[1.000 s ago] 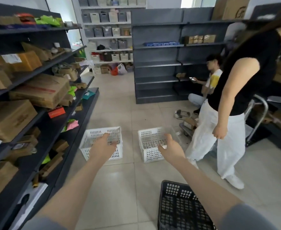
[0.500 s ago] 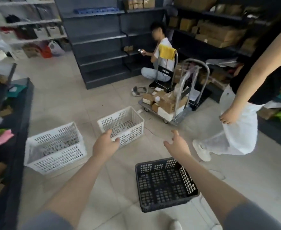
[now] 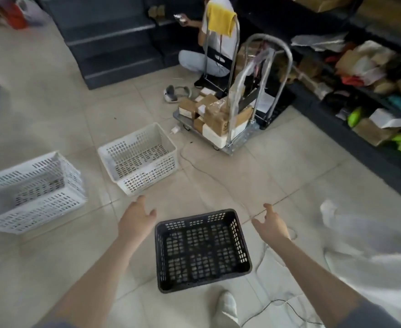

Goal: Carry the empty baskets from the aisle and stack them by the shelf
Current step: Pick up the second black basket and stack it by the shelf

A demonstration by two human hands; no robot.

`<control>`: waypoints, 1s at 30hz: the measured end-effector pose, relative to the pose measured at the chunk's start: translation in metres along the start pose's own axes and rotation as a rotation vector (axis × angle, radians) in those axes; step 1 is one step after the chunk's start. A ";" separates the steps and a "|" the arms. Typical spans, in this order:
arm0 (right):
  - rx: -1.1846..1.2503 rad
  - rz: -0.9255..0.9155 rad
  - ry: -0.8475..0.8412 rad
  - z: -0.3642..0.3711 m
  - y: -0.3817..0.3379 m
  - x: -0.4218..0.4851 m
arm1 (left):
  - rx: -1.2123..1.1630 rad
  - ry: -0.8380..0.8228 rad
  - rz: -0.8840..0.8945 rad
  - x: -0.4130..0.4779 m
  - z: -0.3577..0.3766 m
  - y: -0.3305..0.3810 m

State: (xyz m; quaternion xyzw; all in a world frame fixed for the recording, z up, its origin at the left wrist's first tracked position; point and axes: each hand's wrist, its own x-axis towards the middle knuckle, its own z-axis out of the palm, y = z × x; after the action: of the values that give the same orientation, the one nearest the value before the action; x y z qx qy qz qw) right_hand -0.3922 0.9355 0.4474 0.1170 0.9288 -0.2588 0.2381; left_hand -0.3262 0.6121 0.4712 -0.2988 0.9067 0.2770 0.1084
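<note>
1. Brown cardboard boxes [image 3: 215,114] crowd the deck of a metal platform trolley [image 3: 238,138]; one carries dark print on its side, too blurred to read, and no other writing can be made out.
2. Pale glossy floor tiles [image 3: 277,166] cover the aisle, with a thin cable [image 3: 218,176] trailing across them from the trolley toward the near right.
3. Dark metal shelving [image 3: 114,43] stands at the far end, and a second dark shelf run [image 3: 360,95] along the right side holds cartons, crumpled paper and bright green packets.
4. A yellow cloth [image 3: 219,18] hangs over a tall metal handle frame, behind which a seated person [image 3: 206,58] faces the far shelving.
5. Another person's white trousers [image 3: 372,256] fill the lower right.
6. A black plastic basket [image 3: 200,250], empty, sits on the floor directly below the camera, between the two outstretched forearms.
7. An empty white basket [image 3: 139,158] sits further out, left of the trolley; a second white basket [image 3: 31,192] stands near the left edge, well apart from the black one.
8. Left hand [image 3: 137,221]: fingers loosely spread, holding nothing, just beside the black basket's far-left corner without clearly touching it.
9. Right hand [image 3: 271,224]: open and spread, empty, near the basket's far-right corner, apart from the rim.
</note>
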 end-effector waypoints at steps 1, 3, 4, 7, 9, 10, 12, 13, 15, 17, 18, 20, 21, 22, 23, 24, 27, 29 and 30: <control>0.002 0.030 -0.018 0.004 0.010 0.012 | 0.016 -0.018 -0.033 0.004 0.012 -0.003; -0.002 0.071 -0.055 0.018 0.027 0.043 | 0.045 -0.050 -0.127 0.018 0.044 -0.015; -0.020 0.081 -0.070 0.029 0.035 0.058 | 0.062 -0.070 -0.174 0.025 0.060 -0.024; -0.080 0.113 -0.109 0.071 0.059 0.106 | 0.118 -0.123 -0.271 0.053 0.115 -0.056; -0.092 0.126 -0.121 0.106 0.075 0.141 | 0.132 -0.126 -0.285 0.077 0.155 -0.078; -0.108 0.120 -0.124 0.122 0.082 0.157 | 0.138 -0.126 -0.287 0.089 0.174 -0.088; -0.146 0.117 -0.134 0.156 0.098 0.188 | 0.149 -0.124 -0.309 0.109 0.215 -0.109; -0.168 0.122 -0.135 0.178 0.110 0.206 | 0.156 -0.125 -0.332 0.119 0.241 -0.123; -0.204 0.143 -0.133 0.220 0.135 0.238 | 0.133 -0.127 -0.379 0.136 0.289 -0.152; -0.221 0.185 -0.125 0.258 0.160 0.267 | 0.087 -0.137 -0.436 0.152 0.332 -0.181; -0.224 0.201 -0.122 0.276 0.173 0.280 | 0.069 -0.140 -0.469 0.160 0.351 -0.195; -0.233 0.206 -0.121 0.306 0.199 0.303 | 0.048 -0.157 -0.504 0.172 0.386 -0.219; -0.236 0.208 -0.110 0.319 0.212 0.311 | 0.044 -0.166 -0.496 0.175 0.402 -0.228; -0.231 0.207 -0.095 0.331 0.224 0.319 | 0.046 -0.164 -0.478 0.178 0.416 -0.236; -0.214 0.209 -0.086 0.341 0.234 0.324 | 0.050 -0.150 -0.470 0.180 0.429 -0.243; -0.181 0.207 -0.081 0.350 0.243 0.328 | 0.049 -0.123 -0.467 0.182 0.439 -0.249; -0.044 0.205 -0.055 0.373 0.259 0.333 | 0.057 -0.031 -0.458 0.189 0.455 -0.265; -0.022 0.207 0.004 0.380 0.262 0.334 | 0.075 0.010 -0.412 0.191 0.456 -0.274; -0.029 0.204 0.027 0.379 0.261 0.333 | 0.077 0.011 -0.386 0.192 0.454 -0.276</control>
State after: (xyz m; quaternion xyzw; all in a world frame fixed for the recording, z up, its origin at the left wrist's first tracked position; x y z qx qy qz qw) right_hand -0.4450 0.9823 -0.1167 0.2113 0.9188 -0.2180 0.2522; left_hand -0.2987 0.5927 -0.0926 -0.4644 0.8430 0.2144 0.1662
